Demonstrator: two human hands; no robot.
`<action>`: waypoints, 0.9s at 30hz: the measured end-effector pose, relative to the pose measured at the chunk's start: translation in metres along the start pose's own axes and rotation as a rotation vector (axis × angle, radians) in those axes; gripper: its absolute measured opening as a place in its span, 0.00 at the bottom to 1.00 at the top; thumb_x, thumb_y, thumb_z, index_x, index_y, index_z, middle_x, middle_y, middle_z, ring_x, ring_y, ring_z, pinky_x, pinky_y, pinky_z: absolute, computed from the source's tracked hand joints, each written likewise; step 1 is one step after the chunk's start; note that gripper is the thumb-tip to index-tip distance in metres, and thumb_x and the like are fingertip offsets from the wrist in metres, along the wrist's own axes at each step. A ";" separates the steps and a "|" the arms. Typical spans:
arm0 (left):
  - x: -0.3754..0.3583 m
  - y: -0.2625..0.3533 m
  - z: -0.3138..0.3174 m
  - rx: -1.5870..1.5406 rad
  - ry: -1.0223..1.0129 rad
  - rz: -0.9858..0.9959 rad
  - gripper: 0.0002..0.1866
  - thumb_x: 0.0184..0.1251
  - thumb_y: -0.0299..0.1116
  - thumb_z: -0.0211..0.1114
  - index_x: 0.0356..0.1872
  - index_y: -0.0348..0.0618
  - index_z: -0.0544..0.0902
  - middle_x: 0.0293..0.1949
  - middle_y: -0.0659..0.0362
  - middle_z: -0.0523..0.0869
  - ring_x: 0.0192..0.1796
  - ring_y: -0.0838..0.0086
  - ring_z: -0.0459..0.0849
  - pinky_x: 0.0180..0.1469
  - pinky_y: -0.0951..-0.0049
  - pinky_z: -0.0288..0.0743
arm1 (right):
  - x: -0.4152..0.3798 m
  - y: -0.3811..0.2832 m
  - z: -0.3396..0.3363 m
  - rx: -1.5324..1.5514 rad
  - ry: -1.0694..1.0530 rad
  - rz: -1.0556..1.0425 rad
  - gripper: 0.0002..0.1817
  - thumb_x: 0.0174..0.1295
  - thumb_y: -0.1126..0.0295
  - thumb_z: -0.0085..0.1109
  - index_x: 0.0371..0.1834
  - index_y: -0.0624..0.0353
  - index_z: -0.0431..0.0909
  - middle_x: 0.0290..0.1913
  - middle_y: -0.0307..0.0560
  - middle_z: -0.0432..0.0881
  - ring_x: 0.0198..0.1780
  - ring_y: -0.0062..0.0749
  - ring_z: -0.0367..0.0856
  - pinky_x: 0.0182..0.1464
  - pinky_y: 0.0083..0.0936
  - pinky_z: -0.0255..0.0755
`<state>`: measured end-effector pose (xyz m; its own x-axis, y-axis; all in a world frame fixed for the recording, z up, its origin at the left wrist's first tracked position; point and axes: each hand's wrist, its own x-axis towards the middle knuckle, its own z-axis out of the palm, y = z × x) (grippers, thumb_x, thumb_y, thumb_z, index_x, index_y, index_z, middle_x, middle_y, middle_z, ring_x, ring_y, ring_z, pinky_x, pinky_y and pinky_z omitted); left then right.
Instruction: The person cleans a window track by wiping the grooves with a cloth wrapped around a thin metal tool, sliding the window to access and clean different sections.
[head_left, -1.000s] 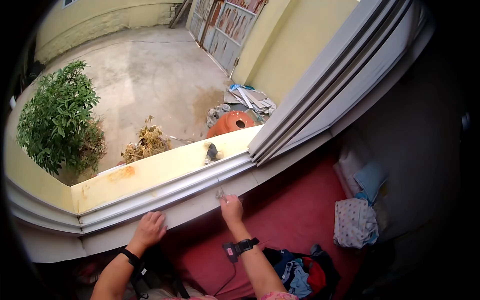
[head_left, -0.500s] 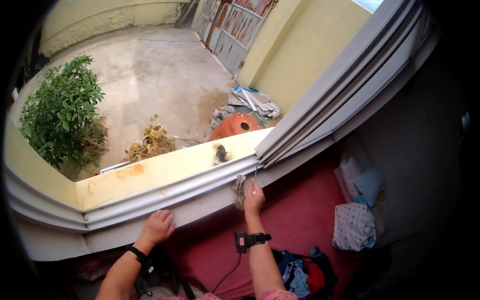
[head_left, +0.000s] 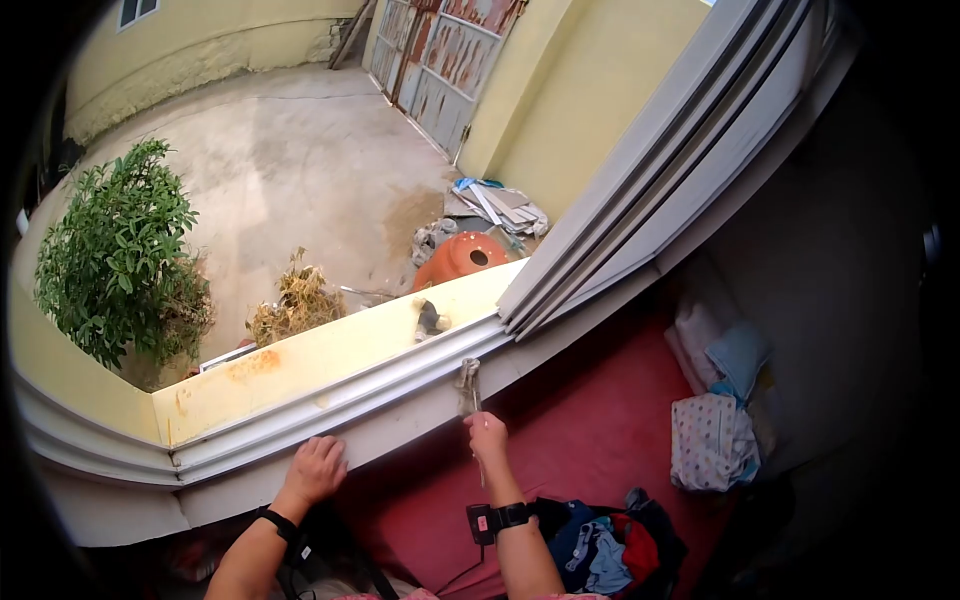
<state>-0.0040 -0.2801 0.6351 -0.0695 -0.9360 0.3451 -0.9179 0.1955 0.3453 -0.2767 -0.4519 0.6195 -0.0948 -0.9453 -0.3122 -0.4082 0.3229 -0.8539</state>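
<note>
My right hand [head_left: 487,437] is closed around a thin stick-like tool [head_left: 476,400], which sticks out above and below the fist. Its upper end overlaps a crumpled, dirty grey rag [head_left: 467,372] at the inner sill, close to the white window track [head_left: 350,398]. Further left, my left hand [head_left: 318,468] rests on the inner windowsill [head_left: 395,437], fingers lying over its surface with nothing held. Beyond the track, a small black-and-tan object [head_left: 428,320] lies on the yellow outer ledge [head_left: 350,342].
Sliding window frames [head_left: 640,170] stand at the right. Below the sill is a red-covered surface [head_left: 590,420] with a pile of clothes [head_left: 600,550] and a dotted bundle [head_left: 712,440]. Outside are a green bush [head_left: 120,250], an orange pot [head_left: 460,262] and a rusty gate [head_left: 440,70].
My right hand has drawn back from the track toward me and slightly left, with the tool in it. The rag now sits at the tool's upper end. My left hand stays on the sill.
</note>
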 end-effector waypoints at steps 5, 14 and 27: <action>-0.002 -0.001 0.001 0.002 0.011 0.009 0.17 0.50 0.33 0.63 0.42 0.40 0.76 0.41 0.54 0.76 0.43 0.60 0.75 0.46 0.65 0.71 | 0.022 -0.004 0.024 -0.016 0.071 -0.136 0.14 0.59 0.65 0.48 0.23 0.62 0.77 0.15 0.37 0.69 0.14 0.20 0.64 0.15 0.24 0.58; -0.001 -0.001 0.001 0.000 -0.002 0.005 0.17 0.50 0.34 0.64 0.42 0.40 0.76 0.42 0.54 0.76 0.43 0.61 0.75 0.46 0.65 0.71 | 0.031 -0.021 0.027 0.180 0.268 -0.222 0.14 0.60 0.65 0.46 0.25 0.62 0.76 0.14 0.42 0.71 0.14 0.27 0.69 0.16 0.26 0.63; -0.001 -0.001 0.001 -0.007 -0.007 -0.006 0.17 0.51 0.34 0.63 0.42 0.40 0.76 0.41 0.54 0.77 0.43 0.61 0.76 0.45 0.65 0.71 | 0.122 -0.058 0.025 0.630 0.254 0.140 0.14 0.62 0.68 0.39 0.28 0.63 0.74 0.17 0.45 0.73 0.15 0.32 0.71 0.18 0.26 0.64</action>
<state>-0.0038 -0.2794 0.6335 -0.0672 -0.9392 0.3366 -0.9155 0.1921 0.3534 -0.2420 -0.5850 0.6204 -0.3492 -0.8494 -0.3957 0.2209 0.3358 -0.9157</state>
